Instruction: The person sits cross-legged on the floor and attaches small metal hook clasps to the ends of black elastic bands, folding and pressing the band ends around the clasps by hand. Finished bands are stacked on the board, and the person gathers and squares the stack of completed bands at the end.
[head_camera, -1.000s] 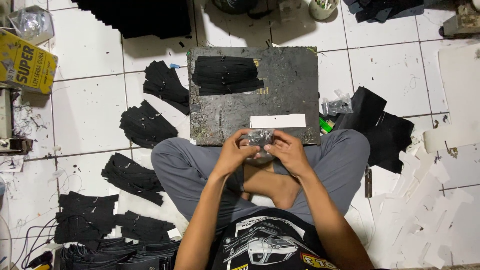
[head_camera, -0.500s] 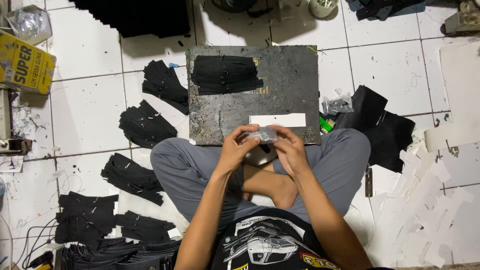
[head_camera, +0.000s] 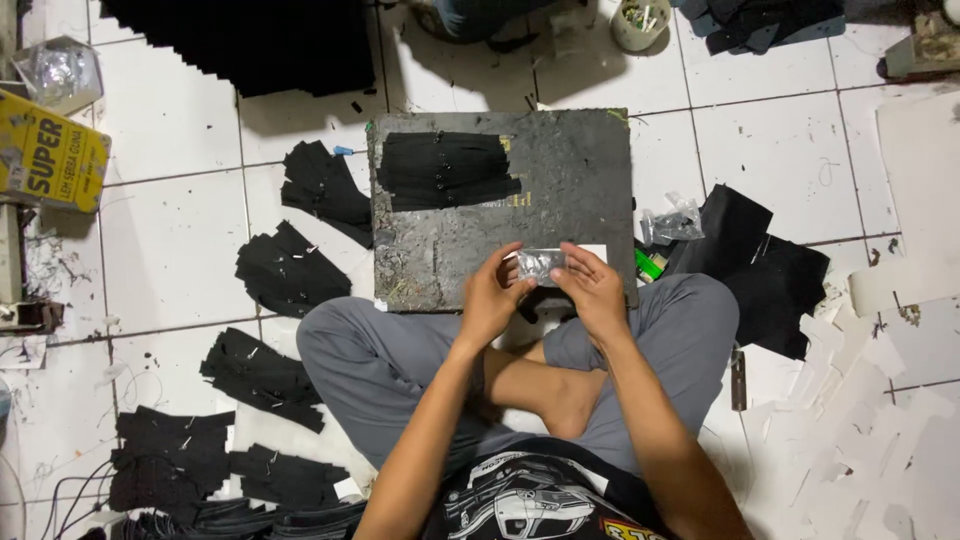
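Head view, the only one I have. My left hand (head_camera: 492, 298) and right hand (head_camera: 592, 290) meet at the near edge of the dark board (head_camera: 560, 170) on the tiled floor (head_camera: 170, 250), both pinching a small clear plastic packet (head_camera: 541, 264) between the fingertips, so neither hand is free. At twelve o'clock from the packet, a stack of black cut pieces (head_camera: 445, 170) lies on the board. At nine o'clock, more black piles (head_camera: 285, 268) sit spread over the tiles. At three o'clock there's another clear bag (head_camera: 672, 222) and a black sheet (head_camera: 750, 260). As for progress, I judge the packet only in hand; whether it's opened, I cannot tell.
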